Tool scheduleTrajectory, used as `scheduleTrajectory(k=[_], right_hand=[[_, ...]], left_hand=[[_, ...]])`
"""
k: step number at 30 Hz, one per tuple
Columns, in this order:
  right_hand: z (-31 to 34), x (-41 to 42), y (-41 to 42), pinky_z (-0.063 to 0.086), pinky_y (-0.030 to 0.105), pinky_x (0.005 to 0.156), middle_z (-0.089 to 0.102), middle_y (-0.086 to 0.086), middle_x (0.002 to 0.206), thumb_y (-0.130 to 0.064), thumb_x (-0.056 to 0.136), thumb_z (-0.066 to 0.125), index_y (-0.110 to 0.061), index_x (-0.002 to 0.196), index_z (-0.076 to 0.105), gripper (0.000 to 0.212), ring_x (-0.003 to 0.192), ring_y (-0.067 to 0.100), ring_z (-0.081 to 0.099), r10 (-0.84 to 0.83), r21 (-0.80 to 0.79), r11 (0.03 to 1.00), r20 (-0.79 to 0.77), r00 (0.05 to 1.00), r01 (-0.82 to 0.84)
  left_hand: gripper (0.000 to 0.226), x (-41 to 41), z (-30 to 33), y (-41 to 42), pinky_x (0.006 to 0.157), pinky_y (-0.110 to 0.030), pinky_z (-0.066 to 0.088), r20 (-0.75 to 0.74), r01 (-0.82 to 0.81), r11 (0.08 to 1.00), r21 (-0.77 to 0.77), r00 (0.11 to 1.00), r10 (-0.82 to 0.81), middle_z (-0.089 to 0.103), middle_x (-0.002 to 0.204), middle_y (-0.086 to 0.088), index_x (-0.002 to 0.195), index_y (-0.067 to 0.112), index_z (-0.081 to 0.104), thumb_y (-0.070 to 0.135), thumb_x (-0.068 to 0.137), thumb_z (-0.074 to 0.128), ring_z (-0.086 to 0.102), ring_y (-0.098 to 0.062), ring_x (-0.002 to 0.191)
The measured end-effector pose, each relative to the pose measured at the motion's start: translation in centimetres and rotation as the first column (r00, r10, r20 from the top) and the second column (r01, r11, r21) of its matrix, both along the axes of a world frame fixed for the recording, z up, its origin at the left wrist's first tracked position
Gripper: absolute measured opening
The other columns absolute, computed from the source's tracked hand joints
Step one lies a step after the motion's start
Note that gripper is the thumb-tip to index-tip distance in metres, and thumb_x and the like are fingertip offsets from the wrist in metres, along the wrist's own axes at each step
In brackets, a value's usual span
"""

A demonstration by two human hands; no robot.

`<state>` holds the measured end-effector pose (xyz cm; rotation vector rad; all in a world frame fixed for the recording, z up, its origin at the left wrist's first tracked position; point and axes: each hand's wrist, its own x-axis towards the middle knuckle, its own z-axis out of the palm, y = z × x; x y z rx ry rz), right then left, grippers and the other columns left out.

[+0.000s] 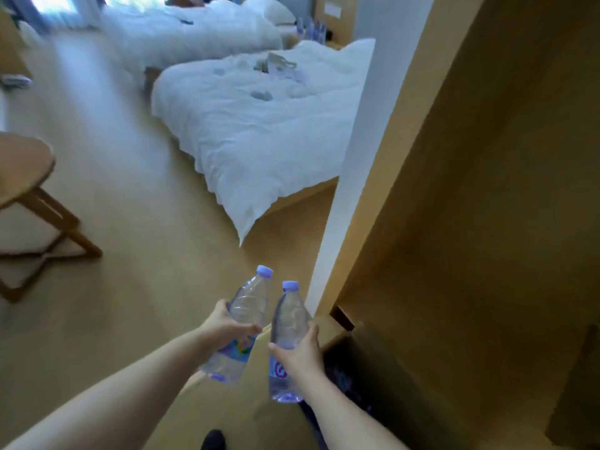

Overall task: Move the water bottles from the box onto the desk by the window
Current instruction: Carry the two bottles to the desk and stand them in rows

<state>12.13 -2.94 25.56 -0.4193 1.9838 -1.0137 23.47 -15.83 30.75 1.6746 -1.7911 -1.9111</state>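
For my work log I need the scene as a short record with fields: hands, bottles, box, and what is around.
left hand: left hand grips a bottle around its middle
right hand: right hand grips a second bottle around its middle
left bottle: left bottle, clear, purple cap, tilted
right bottle: right bottle, clear, purple cap, nearly upright
box: cardboard box open, below the right hand, contents dark and unclear
surroundings: two beds with white covers, a wooden chair at the left, wooden floor
desk by window: not clearly visible
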Motion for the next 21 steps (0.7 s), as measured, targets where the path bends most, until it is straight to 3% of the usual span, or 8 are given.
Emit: scheduleTrajectory(k=[2, 4, 8, 12, 16, 19, 21], right_hand=[[1.7, 1.7, -3.5, 0.048, 0.031, 0.087, 0.053, -0.002, 0.121, -0.033, 0.073, 0.08, -0.029, 0.116, 0.028, 0.068, 0.106, 0.019, 0.057, 0.067, -0.003, 0.998, -0.095, 0.993, -0.067], [3.1, 3.3, -7.3, 0.046, 0.029, 0.081, 0.054, -0.003, 0.12, -0.036, 0.072, 0.08, -0.026, 0.116, 0.031, 0.067, 0.104, 0.02, 0.058, 0.115, -0.005, 0.993, -0.158, 0.981, -0.117], [4.6, 7.1, -15.6, 0.051, 0.035, 0.081, 0.058, -0.002, 0.116, -0.048, 0.064, 0.076, -0.024, 0.119, 0.032, 0.075, 0.098, 0.02, 0.062, 0.176, -0.007, 0.983, -0.23, 0.957, -0.182], [5.5, 10.9, -25.2, 0.054, 0.043, 0.083, 0.059, 0.0, 0.108, -0.042, 0.067, 0.081, -0.019, 0.12, 0.033, 0.074, 0.093, 0.02, 0.063, 0.26, -0.017, 0.963, -0.223, 0.94, -0.27], [6.3, 14.8, -34.2, 0.054, 0.038, 0.081, 0.055, 0.002, 0.113, -0.042, 0.07, 0.082, -0.016, 0.123, 0.035, 0.076, 0.099, 0.02, 0.06, 0.292, -0.043, 0.95, -0.239, 0.926, -0.31], [6.9, 17.1, -39.6, 0.055, 0.033, 0.076, 0.054, 0.002, 0.111, -0.037, 0.071, 0.083, -0.02, 0.113, 0.035, 0.066, 0.094, 0.016, 0.06, 0.308, -0.076, 0.94, -0.233, 0.922, -0.333], [7.4, 18.0, -43.0, 0.057, 0.034, 0.076, 0.054, 0.002, 0.112, -0.038, 0.071, 0.082, -0.021, 0.114, 0.034, 0.067, 0.093, 0.016, 0.06, 0.33, -0.068, 0.932, -0.251, 0.91, -0.357]], left_hand=[[0.104, 2.5, 0.2, -2.6, 0.085, -0.038, 0.055, -0.016, -0.065, 0.997, -0.038, 0.998, 0.065, 0.067, 0.103, -0.009, 0.114, 0.009, 0.05, 0.046, 0.022, 0.081, 0.067, -0.021, 0.091], [0.101, 5.1, 1.3, -5.0, 0.086, -0.036, 0.053, -0.034, -0.162, 0.986, -0.045, 0.986, 0.16, 0.065, 0.105, -0.007, 0.113, 0.01, 0.048, 0.044, 0.024, 0.082, 0.065, -0.022, 0.096], [0.069, 10.2, 2.5, -10.7, 0.063, -0.027, 0.049, -0.076, -0.344, 0.939, -0.004, 0.936, 0.343, 0.059, 0.102, -0.008, 0.117, 0.007, 0.042, 0.017, 0.065, 0.086, 0.062, -0.02, 0.084], [0.052, 15.3, 1.9, -19.0, 0.054, -0.02, 0.044, -0.138, -0.427, 0.904, 0.0, 0.896, 0.423, 0.056, 0.093, -0.003, 0.111, 0.01, 0.04, 0.011, 0.076, 0.079, 0.058, -0.009, 0.073], [0.073, 20.8, 2.5, -27.5, 0.067, -0.028, 0.053, -0.162, -0.496, 0.868, 0.014, 0.856, 0.491, 0.061, 0.111, -0.011, 0.116, 0.009, 0.042, 0.026, 0.063, 0.089, 0.065, -0.018, 0.088], [0.107, 24.6, 2.0, -33.1, 0.076, -0.039, 0.06, -0.138, -0.484, 0.875, 0.021, 0.865, 0.482, 0.066, 0.109, -0.011, 0.124, 0.01, 0.047, 0.053, 0.037, 0.093, 0.071, -0.024, 0.092], [0.116, 26.3, 1.2, -36.7, 0.078, -0.042, 0.06, -0.135, -0.503, 0.864, -0.005, 0.857, 0.498, 0.067, 0.108, -0.012, 0.125, 0.01, 0.049, 0.058, 0.029, 0.092, 0.071, -0.025, 0.09]])
